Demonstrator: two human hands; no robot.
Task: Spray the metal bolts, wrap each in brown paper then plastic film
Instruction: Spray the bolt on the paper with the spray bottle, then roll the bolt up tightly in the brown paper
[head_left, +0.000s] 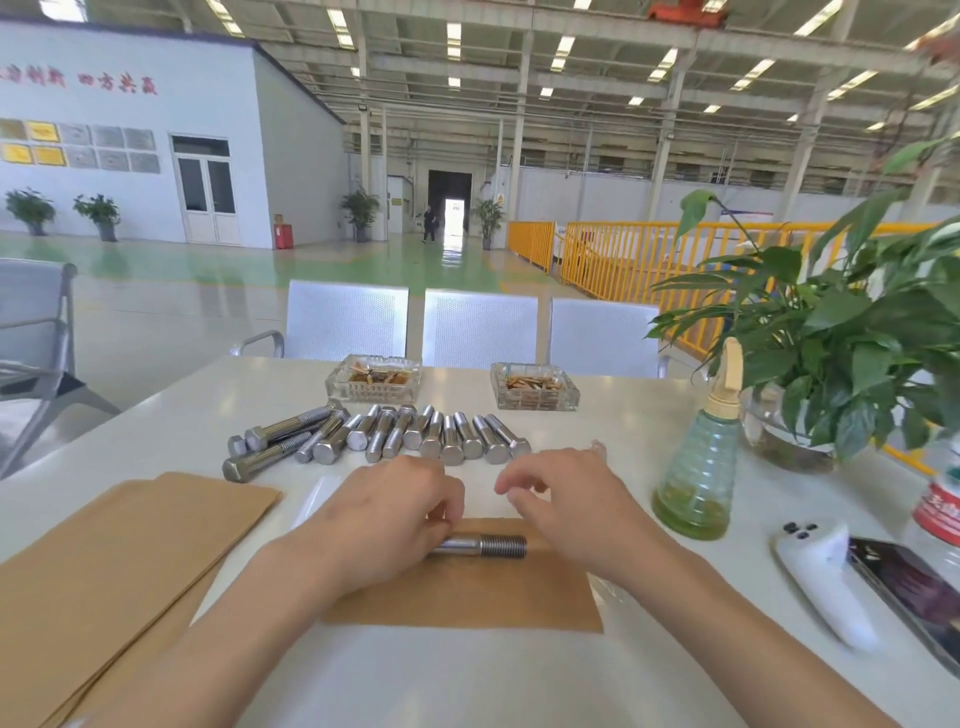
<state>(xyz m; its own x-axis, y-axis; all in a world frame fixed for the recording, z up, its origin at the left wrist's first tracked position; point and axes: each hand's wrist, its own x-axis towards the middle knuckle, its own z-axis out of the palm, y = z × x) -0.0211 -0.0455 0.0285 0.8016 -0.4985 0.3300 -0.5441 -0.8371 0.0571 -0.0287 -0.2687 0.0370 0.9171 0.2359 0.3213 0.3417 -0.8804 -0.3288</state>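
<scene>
A: Start at the fingers. What is the left hand (384, 514) doing?

B: Its fingers (441, 501) curl down over the head end of one bolt (483, 546), gripping it against a brown paper sheet (467, 597). The forearm comes in from the lower left, back of the hand up.

A: And the right hand (563, 506)?

B: It hovers just beside the bolt's far end, fingers (511, 480) loosely bent and released, grasping nothing. Its forearm enters from the lower right.

A: How does the bolt lie?

B: Flat on the paper, long axis running left to right, threaded end pointing right, head hidden under the left hand. The sheet lies on the white tabletop (467, 675) right in front of the person.

A: What lies further out?

B: A row of bolts (374, 439) behind the hands, a stack of brown paper (119, 566) at the left, a green spray bottle (698, 467) at the right.

A: Any writing?

B: Red characters on the far wall (78, 83), too blurred to read. A bottle with a red label (937, 512) at the right edge is also unreadable.
</scene>
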